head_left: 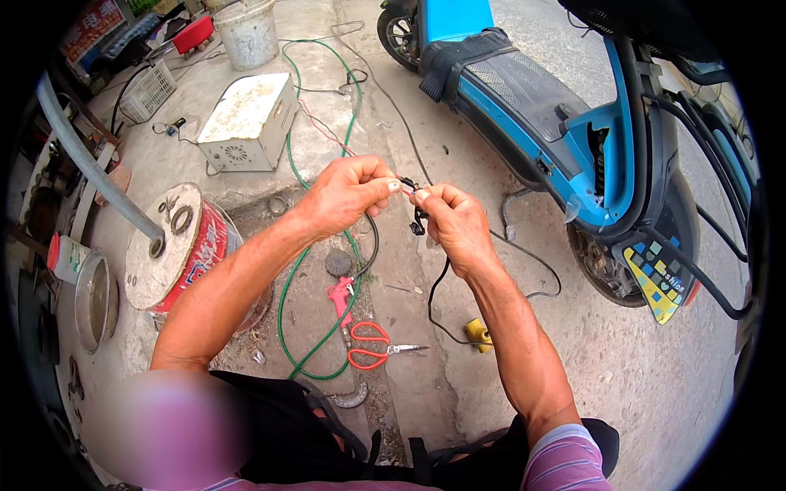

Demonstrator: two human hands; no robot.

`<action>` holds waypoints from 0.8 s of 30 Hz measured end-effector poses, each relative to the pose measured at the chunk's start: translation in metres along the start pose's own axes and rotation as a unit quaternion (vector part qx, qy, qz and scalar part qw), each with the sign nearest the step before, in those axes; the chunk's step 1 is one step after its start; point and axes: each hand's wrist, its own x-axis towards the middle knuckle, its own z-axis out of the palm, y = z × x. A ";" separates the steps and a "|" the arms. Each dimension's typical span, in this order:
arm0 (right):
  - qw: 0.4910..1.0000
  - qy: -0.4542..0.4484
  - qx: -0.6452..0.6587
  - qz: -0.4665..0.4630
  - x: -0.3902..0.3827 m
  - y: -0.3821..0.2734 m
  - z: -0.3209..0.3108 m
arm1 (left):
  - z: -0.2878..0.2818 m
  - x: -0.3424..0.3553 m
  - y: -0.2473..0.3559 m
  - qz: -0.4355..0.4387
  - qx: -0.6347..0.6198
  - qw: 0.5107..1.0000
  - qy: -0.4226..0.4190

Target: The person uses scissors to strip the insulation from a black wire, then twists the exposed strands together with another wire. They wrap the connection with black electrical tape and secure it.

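Currently, a thin wire (407,183) is being held taut between the two hands, above a concrete floor (622,368). The left hand (348,192) is pinched shut on one end of it, thumb against forefinger, and the right hand (454,221) is closed on the other end in the same way, so that the fingertips are almost touching. A small black connector (420,222) is hanging just under the right hand's fingers, and a black cable (434,299) is trailing down from it, below the right wrist, towards a yellow plug (479,334) on the ground.

Judging by the grip, wire ends are being joined or twisted together at the fingertips; whether bare strands are exposed cannot be told, as the ends are too small. The next move is likely to call for a fine turning of both pinches against each other, with the wire being kept tight and the connector being kept clear.

Below the left hand, red scissors (372,346) and a pink tool (339,296) are lying beside a green hose (288,295). Beyond the left hand a white metal box (250,119) is standing, and a blue scooter (573,139) is parked beyond the right hand.
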 end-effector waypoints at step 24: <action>0.996 -0.024 0.079 -0.045 0.005 0.015 -0.003 | 0.003 -0.006 0.012 0.070 0.148 0.986 0.030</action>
